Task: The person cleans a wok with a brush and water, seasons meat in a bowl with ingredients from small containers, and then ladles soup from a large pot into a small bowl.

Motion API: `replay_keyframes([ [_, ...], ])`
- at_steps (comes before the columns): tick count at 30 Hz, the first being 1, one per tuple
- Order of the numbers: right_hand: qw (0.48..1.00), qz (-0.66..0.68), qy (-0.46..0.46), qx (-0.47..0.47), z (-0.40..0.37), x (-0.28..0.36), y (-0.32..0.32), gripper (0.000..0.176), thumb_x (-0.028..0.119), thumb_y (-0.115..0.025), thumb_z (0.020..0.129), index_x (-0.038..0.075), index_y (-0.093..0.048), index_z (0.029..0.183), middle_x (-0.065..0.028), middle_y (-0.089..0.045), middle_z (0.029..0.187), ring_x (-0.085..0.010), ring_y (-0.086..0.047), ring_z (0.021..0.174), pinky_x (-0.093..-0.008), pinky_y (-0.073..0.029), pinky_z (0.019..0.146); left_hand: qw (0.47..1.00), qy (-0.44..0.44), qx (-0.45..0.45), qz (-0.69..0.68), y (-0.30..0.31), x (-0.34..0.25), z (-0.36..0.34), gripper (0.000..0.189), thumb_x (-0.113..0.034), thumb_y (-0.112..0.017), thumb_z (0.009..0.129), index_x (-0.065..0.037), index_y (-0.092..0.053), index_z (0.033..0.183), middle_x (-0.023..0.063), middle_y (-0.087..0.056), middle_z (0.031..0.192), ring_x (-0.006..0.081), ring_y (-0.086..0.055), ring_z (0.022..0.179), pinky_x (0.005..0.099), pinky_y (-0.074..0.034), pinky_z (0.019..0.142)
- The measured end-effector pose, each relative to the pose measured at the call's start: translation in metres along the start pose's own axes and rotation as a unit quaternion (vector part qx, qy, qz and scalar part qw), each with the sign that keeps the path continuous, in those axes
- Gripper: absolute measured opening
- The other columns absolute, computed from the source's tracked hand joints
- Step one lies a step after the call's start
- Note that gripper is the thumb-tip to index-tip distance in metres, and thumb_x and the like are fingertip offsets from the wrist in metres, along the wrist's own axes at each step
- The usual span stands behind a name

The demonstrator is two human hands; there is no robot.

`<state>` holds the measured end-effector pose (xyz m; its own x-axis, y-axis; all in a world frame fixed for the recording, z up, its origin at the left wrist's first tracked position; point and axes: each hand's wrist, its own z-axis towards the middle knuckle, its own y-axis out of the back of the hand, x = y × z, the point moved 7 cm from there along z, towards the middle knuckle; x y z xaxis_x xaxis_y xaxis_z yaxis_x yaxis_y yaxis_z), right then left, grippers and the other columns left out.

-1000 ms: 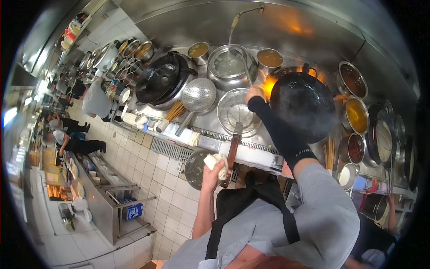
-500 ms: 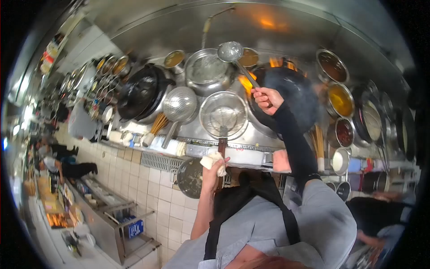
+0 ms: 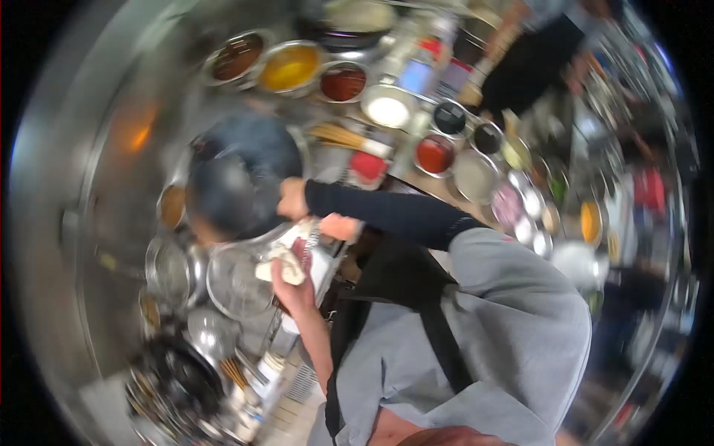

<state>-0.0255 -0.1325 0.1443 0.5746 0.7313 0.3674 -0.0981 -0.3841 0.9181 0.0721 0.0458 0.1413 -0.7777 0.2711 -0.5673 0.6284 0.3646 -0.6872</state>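
My left hand [image 3: 294,288] is closed round a folded white cloth [image 3: 277,266] at the stove's front edge, near the wok's rim. My right hand [image 3: 292,199], in a black sleeve, is closed at the near side of the large dark wok [image 3: 260,145]. It grips the ladle handle, which blurs into the wok; a pale smear [image 3: 236,182] shows where the ladle's bowl is. Beside the wok lies a wire strainer over a metal bowl [image 3: 238,279], just beyond my left hand.
Metal pots of brown sauce [image 3: 236,58], yellow liquid [image 3: 290,67] and red sauce [image 3: 343,82] stand past the wok. Bamboo sticks [image 3: 338,135] lie near a red cloth [image 3: 367,166]. A perforated ladle [image 3: 212,331] and black wok [image 3: 178,375] are lower left. Another person [image 3: 532,59] stands upper right.
My view has swung to the right, toward the sauce pots. The ladle has come down from above the pots into the wok, and the flames no longer show. The cloth stays in my left hand.
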Motion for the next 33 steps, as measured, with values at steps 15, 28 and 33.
replay_keyframes([
  [15,0.928,0.260,-0.222,-0.145,-0.123,0.015,-0.045,0.028,0.024,-0.072,0.076,0.000,-0.077,0.088,-0.0239,-0.073,0.093,-0.0377,-0.072,0.092,-0.0466,-0.056,0.078,0.913,-0.005,-0.130,0.386,-0.047,0.020,0.029,0.070,-0.053,-0.070,0.091,0.002,-0.057,0.131,0.0158,-0.065,0.114,0.0230,-0.067,0.095,0.0340,-0.054,0.072],
  [28,0.887,0.047,-0.456,-0.060,-0.230,-0.198,-0.074,0.058,0.030,-0.067,0.092,0.004,-0.053,0.142,-0.0232,-0.053,0.138,-0.0419,-0.055,0.126,-0.0510,-0.048,0.104,0.851,-0.323,-0.242,0.336,0.074,-0.025,-0.085,0.037,-0.011,-0.073,0.096,0.006,-0.060,0.126,0.0109,-0.068,0.115,0.0208,-0.065,0.102,0.0336,-0.050,0.094],
  [33,0.893,0.025,-0.449,-0.031,-0.204,-0.230,-0.083,0.066,0.034,-0.070,0.089,0.008,-0.048,0.146,-0.0245,-0.059,0.135,-0.0437,-0.061,0.121,-0.0532,-0.048,0.102,0.834,-0.258,-0.351,0.338,0.108,0.011,-0.116,0.032,-0.015,-0.074,0.096,0.005,-0.066,0.120,0.0096,-0.070,0.111,0.0182,-0.064,0.099,0.0333,-0.051,0.091],
])
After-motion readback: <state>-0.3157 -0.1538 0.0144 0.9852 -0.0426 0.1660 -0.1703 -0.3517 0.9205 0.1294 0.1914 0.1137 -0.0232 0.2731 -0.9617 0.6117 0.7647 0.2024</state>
